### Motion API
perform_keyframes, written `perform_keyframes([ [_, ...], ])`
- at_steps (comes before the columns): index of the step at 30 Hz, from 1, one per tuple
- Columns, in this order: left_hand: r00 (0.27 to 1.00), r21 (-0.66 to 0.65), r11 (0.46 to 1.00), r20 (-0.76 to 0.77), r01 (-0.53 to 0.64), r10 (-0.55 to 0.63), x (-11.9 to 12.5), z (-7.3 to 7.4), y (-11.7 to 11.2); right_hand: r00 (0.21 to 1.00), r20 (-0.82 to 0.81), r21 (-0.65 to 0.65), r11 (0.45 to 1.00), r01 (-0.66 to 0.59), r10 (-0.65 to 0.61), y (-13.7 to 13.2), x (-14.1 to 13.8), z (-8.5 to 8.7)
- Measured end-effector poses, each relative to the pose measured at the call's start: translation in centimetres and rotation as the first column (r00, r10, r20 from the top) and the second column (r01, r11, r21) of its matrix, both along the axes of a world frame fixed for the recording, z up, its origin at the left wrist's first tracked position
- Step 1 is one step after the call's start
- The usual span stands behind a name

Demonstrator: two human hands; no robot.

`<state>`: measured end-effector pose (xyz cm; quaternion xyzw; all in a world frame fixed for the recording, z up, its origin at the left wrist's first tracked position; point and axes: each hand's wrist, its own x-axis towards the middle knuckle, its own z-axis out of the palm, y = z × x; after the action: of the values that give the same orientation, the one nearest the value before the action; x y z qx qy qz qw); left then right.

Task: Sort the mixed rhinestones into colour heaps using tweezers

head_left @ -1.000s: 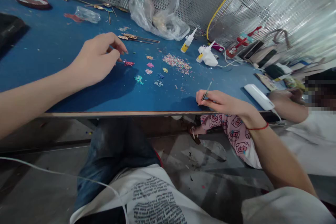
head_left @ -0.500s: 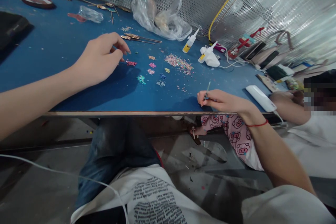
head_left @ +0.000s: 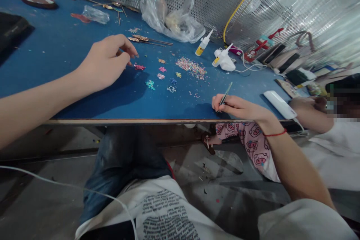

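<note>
Head view: tweezers gripped, flakes under left hand

My right hand is closed pen-fashion on the tweezers, near the front edge of the blue worktop. My left hand is curled and pinched just above the pink flakes; I cannot tell whether it holds one. The flakes appear light, thin and easily scattered, so they are best taken by an edge with the tweezer tips.

The tweezers are glossy metal. The workbench has a matt blue top edged in pale wood; the plastic bag looks thin and shiny.
</note>
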<state>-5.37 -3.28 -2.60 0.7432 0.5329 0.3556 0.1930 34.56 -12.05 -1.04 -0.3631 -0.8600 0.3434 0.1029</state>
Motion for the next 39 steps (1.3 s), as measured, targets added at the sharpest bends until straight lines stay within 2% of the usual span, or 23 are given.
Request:
perform_keyframes([
  [9,1.000,-0.037,0.999,-0.007,-0.021,0.021,0.2,0.0,-0.1,0.993,0.089,-0.015,0.997,-0.079,0.080,0.3,-0.5,0.6],
  [16,1.000,-0.012,1.000,-0.010,-0.003,0.003,0.1,0.1,-0.2,0.977,0.152,-0.066,0.988,-0.139,0.148,0.9,-0.4,1.1],
  [25,1.000,-0.031,0.999,0.015,-0.012,0.012,0.1,0.1,-0.2,0.982,0.159,-0.106,0.990,-0.088,0.104,0.9,-0.2,1.2],
  [33,1.000,-0.044,0.999,-0.012,-0.016,0.015,0.2,0.3,-0.3,0.997,0.043,-0.070,0.996,-0.058,0.061,0.5,-0.2,0.8],
  [36,1.000,-0.042,0.999,-0.012,-0.014,0.014,0.3,0.3,-0.3,0.999,0.031,-0.037,0.999,0.009,-0.008,0.3,-0.1,0.6],
  [39,1.000,-0.033,0.999,-0.011,-0.016,0.016,0.3,0.2,-0.3,0.971,-0.039,-0.021,0.972,0.234,-0.234,-0.8,-0.3,0.3],
])
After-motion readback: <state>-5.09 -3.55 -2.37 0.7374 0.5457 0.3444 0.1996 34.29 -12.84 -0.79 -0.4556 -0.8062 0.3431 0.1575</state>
